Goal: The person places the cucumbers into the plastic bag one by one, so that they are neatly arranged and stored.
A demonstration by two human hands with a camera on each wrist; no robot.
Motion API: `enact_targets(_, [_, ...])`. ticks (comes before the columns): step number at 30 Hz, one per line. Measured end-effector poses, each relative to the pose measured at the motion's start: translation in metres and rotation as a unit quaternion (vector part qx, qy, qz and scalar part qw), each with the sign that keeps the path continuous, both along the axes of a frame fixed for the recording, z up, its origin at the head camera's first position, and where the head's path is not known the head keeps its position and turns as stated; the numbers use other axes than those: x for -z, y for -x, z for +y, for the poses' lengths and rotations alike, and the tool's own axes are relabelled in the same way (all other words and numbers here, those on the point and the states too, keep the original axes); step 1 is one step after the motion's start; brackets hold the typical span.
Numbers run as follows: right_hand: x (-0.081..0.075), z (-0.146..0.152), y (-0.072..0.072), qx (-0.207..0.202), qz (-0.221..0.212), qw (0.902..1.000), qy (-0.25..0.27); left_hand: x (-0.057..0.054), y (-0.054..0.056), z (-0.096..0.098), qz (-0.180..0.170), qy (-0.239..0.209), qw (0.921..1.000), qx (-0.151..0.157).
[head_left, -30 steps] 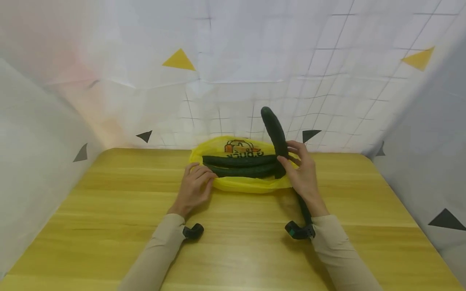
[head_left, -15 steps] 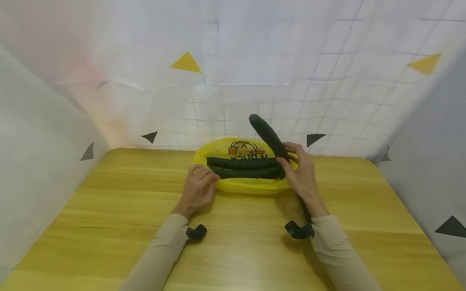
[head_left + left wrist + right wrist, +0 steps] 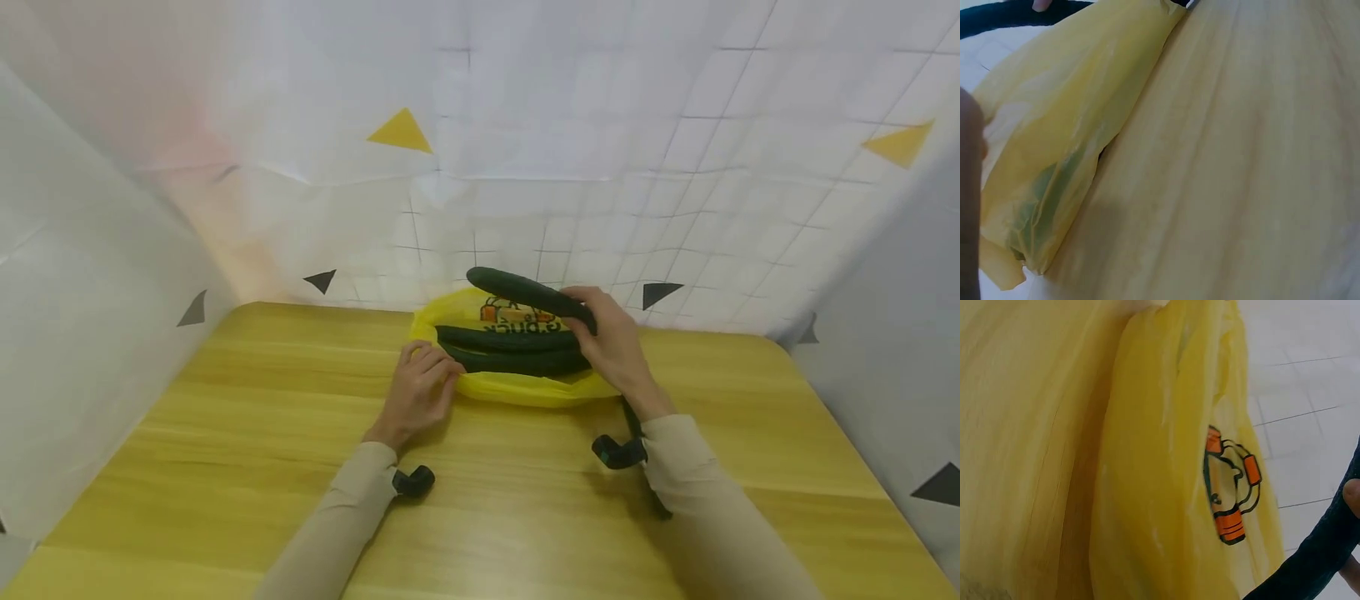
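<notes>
In the head view my left hand [image 3: 420, 387] pinches the left rim of a yellow plastic bag [image 3: 536, 392] with a cartoon print. The bag lies on its table with its mouth spread wide. Two dark green cucumbers, a rear one [image 3: 506, 340] and a front one [image 3: 517, 362], lie side by side inside. Over them my right hand [image 3: 617, 346] grips a third cucumber [image 3: 517, 290] by its right end, its free end pointing left and slightly up. The right wrist view shows this held cucumber [image 3: 1316, 556] beside the bag [image 3: 1147, 456].
Another dark green cucumber [image 3: 658, 504] lies on the wooden table [image 3: 487, 533], partly hidden beneath my right forearm. White sheets with a grid and triangle marks [image 3: 401, 132] stand behind the table and on both sides.
The held cucumber has swung from nearly upright to leaning left, almost level, as my right hand turned over the bag. My left hand keeps its hold on the bag's rim.
</notes>
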State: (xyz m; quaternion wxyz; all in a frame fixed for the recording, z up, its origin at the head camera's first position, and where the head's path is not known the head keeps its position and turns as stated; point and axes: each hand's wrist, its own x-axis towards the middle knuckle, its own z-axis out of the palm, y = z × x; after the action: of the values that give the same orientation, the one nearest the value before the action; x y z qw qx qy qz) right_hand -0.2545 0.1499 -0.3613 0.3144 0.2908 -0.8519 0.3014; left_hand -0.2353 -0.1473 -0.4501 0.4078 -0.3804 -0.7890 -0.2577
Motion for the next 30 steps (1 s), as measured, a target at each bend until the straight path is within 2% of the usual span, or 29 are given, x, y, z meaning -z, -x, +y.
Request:
enact_targets(9, [0.002, -0.002, 0.01, -0.001, -0.053, 0.995, -0.085, 0.001, 0.001, 0.002, -0.005, -0.002, 0.9999, -0.011])
enact_targets(18, [0.01, -0.006, 0.019, 0.006, -0.087, 0.983, -0.162, 0.0, 0.002, 0.004, -0.013, -0.008, 0.9998, -0.013])
enact_targets(30, [0.019, -0.019, 0.028, -0.002, -0.136, 0.9687, -0.207, 0.0, 0.003, 0.004, -0.005, -0.013, 0.9999, -0.008])
